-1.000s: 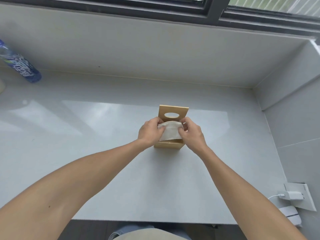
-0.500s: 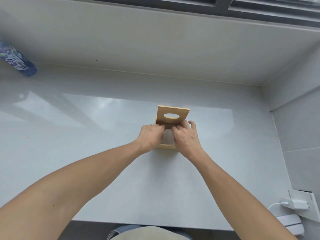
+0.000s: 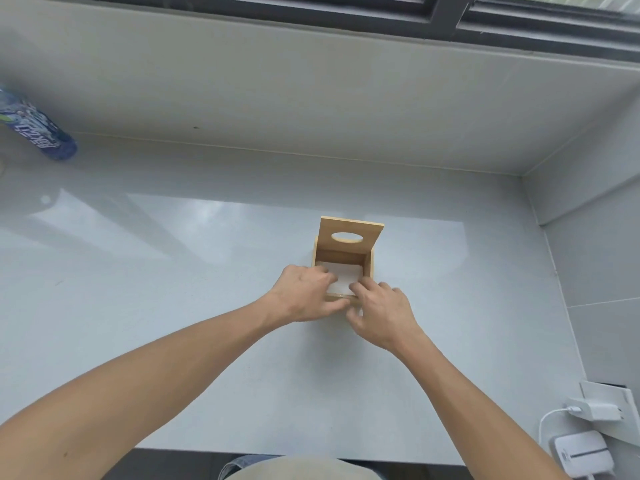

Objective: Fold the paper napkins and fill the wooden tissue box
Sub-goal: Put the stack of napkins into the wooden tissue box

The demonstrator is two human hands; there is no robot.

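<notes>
The wooden tissue box (image 3: 369, 268) stands in the middle of the counter, its lid (image 3: 351, 237) with an oval slot tipped upright at the back. A folded white paper napkin (image 3: 344, 277) lies flat inside the box. My left hand (image 3: 304, 294) is at the box's near left corner, its curled fingers reaching over the rim onto the napkin and its thumb along the front wall. My right hand (image 3: 381, 311) is at the near right corner, with bent fingers over the rim and the thumb against the front wall. The hands hide the near wall.
A blue-labelled bottle (image 3: 36, 129) lies at the far left of the grey counter (image 3: 173, 306). A white charger (image 3: 594, 410) in a wall socket and a small white device (image 3: 581, 457) sit at the lower right. A wall and window ledge rise behind.
One second ago both hands held the folded napkin above the box. They pushed it down inside, and now it lies in the box while the hands have drawn back to the near rim.
</notes>
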